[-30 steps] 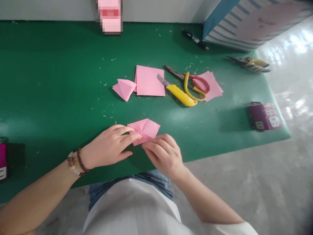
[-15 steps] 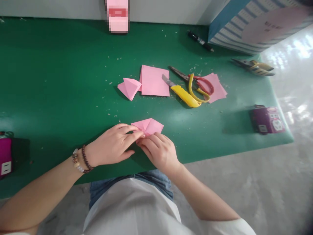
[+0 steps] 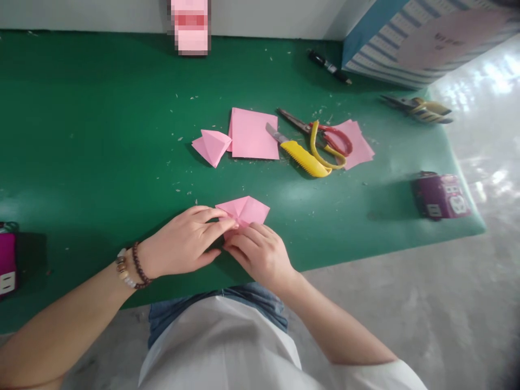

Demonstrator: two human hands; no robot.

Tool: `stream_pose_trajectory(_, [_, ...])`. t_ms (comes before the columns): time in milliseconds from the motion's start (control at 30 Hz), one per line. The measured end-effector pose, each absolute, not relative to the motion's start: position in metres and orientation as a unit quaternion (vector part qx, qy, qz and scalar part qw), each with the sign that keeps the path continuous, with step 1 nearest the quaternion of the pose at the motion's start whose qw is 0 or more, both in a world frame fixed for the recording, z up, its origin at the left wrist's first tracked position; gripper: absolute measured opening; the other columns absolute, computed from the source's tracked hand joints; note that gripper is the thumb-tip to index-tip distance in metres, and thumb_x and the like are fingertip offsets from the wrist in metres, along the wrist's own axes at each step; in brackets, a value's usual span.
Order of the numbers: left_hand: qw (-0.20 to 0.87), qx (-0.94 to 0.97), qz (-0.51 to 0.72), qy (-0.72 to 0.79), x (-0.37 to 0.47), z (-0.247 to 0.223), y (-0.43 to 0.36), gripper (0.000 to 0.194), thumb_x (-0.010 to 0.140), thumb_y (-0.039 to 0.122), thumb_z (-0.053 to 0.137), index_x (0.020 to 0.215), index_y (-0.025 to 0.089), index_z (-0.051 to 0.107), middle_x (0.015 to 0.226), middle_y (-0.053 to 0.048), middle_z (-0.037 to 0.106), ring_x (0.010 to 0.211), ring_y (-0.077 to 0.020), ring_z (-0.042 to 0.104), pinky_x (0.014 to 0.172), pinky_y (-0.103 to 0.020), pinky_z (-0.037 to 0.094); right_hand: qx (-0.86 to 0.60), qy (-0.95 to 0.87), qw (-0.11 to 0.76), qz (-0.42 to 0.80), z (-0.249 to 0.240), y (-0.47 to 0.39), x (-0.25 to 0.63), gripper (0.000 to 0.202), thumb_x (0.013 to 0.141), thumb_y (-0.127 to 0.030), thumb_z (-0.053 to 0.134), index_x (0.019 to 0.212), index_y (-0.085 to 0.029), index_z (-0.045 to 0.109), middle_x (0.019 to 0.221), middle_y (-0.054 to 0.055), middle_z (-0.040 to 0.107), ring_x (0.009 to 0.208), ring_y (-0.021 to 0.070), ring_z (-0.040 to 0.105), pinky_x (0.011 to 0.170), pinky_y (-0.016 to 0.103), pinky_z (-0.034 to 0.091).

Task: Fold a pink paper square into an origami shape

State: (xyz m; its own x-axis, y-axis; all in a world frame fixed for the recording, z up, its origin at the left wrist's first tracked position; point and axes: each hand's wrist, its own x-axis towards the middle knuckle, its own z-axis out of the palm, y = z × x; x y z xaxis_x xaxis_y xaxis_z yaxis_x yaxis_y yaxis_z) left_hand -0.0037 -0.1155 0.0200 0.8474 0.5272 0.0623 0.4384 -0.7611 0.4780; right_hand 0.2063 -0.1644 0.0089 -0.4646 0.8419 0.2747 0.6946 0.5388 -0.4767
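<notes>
A pink sheet of folded paper [image 3: 254, 208] lies on the green table near its front edge, with creases fanning from its middle. My left hand [image 3: 184, 238] holds the paper's left side down with its fingertips, the thumb apart and below. From the lower right, my right hand [image 3: 262, 252] pinches the paper's near edge, fingertips close to those of the left. Both hands cover the near part of the paper. Farther back sits a finished-looking pink folded piece [image 3: 213, 146], beside a stack of square pink paper [image 3: 255, 132].
A yellow-handled knife [image 3: 305, 158] rests partly on the stack. Scissors [image 3: 331, 141] with red and yellow handles overlap more pink paper [image 3: 357, 143]. Behind are a black pen [image 3: 330, 67], pliers [image 3: 422, 108] and a striped box [image 3: 390, 49]. Purple boxes stand right [image 3: 443, 196] and left [image 3: 7, 262].
The whole view has shifted slightly, so things on the table appear a little farther left. Fingers of my right hand have drawn slightly down at the paper's near edge.
</notes>
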Motion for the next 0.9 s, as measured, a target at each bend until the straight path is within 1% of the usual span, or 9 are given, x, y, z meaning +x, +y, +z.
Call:
stream_pose_trajectory(67, [0.231,0.935,0.094,0.253,-0.004,0.020,-0.115,0.045,0.090,0.022,0.055,0.134,0.014,0.048,0.132,-0.011,0.059,0.124,-0.0261,0.050,0.102,-0.045,0.044,-0.490,-0.802,0.290,0.182,0.015,-0.172,0.210,0.008,0.092,-0.016,0.058,0.086,-0.022,0.061,0.081,0.001,0.072,0.072,0.0154,0.062,0.069,0.031,0.050])
stream_pose_trajectory(133, [0.234,0.939,0.091,0.233,-0.005,0.020,-0.113,0.042,0.091,0.021,0.055,0.132,0.019,0.051,0.133,-0.007,0.060,0.127,-0.0253,0.048,0.103,-0.045,0.043,-0.555,-0.743,0.322,0.189,0.021,-0.183,0.214,0.013,0.089,-0.011,0.057,0.093,-0.024,0.057,0.090,0.002,0.073,0.093,0.0200,0.066,0.083,0.038,0.051])
stream_pose_trajectory(167, [0.236,0.942,0.089,0.222,-0.006,0.020,-0.113,0.039,0.091,0.022,0.055,0.130,0.021,0.054,0.134,-0.005,0.060,0.129,-0.0249,0.047,0.103,-0.045,0.042,-0.575,-0.727,0.324,0.193,0.023,-0.189,0.214,0.015,0.089,-0.011,0.055,0.094,-0.025,0.054,0.097,0.003,0.074,0.108,0.0236,0.063,0.093,0.045,0.048])
stream_pose_trajectory(200, [0.236,0.944,0.087,0.212,-0.006,0.020,-0.112,0.036,0.092,0.023,0.055,0.128,0.023,0.056,0.134,-0.003,0.060,0.130,-0.0246,0.046,0.104,-0.046,0.042,-0.578,-0.722,0.319,0.205,0.024,-0.195,0.213,0.016,0.088,-0.011,0.053,0.095,-0.025,0.051,0.103,0.004,0.074,0.121,0.0262,0.057,0.103,0.053,0.041])
stream_pose_trajectory(267, [0.234,0.947,0.086,0.202,-0.007,0.019,-0.111,0.029,0.094,0.025,0.054,0.122,0.023,0.061,0.135,-0.001,0.060,0.130,-0.0247,0.045,0.103,-0.046,0.041,-0.572,-0.723,0.307,0.236,0.024,-0.205,0.207,0.018,0.087,-0.009,0.050,0.095,-0.025,0.046,0.110,0.004,0.073,0.134,0.0276,0.046,0.112,0.062,0.027])
stream_pose_trajectory(333, [0.233,0.946,0.087,0.207,-0.006,0.019,-0.110,0.026,0.095,0.026,0.053,0.119,0.023,0.062,0.135,-0.001,0.060,0.129,-0.0247,0.046,0.102,-0.046,0.042,-0.565,-0.725,0.302,0.252,0.021,-0.210,0.200,0.020,0.086,-0.008,0.048,0.095,-0.025,0.043,0.111,0.004,0.073,0.138,0.0270,0.042,0.113,0.064,0.022])
stream_pose_trajectory(600, [0.235,0.943,0.082,0.220,-0.005,0.018,-0.112,0.025,0.095,0.029,0.055,0.119,0.022,0.062,0.134,-0.001,0.060,0.129,-0.0258,0.045,0.103,-0.047,0.041,-0.584,-0.720,0.276,0.251,0.017,-0.211,0.195,0.020,0.086,-0.010,0.048,0.098,-0.024,0.041,0.114,0.005,0.072,0.141,0.0267,0.037,0.114,0.063,0.024])
stream_pose_trajectory(767, [0.239,0.942,0.078,0.221,-0.006,0.019,-0.112,0.024,0.096,0.028,0.052,0.118,0.023,0.062,0.135,0.001,0.060,0.129,-0.0256,0.045,0.102,-0.047,0.041,-0.598,-0.718,0.274,0.227,0.014,-0.213,0.198,0.023,0.086,-0.008,0.048,0.102,-0.023,0.041,0.114,0.004,0.072,0.142,0.0294,0.034,0.114,0.066,0.020])
stream_pose_trajectory(900, [0.237,0.943,0.076,0.221,-0.006,0.019,-0.112,0.024,0.096,0.028,0.053,0.118,0.025,0.062,0.137,0.001,0.058,0.129,-0.0254,0.045,0.103,-0.047,0.041,-0.616,-0.708,0.282,0.202,0.012,-0.211,0.206,0.024,0.087,-0.008,0.047,0.105,-0.023,0.042,0.113,0.005,0.073,0.142,0.0296,0.035,0.114,0.067,0.018])
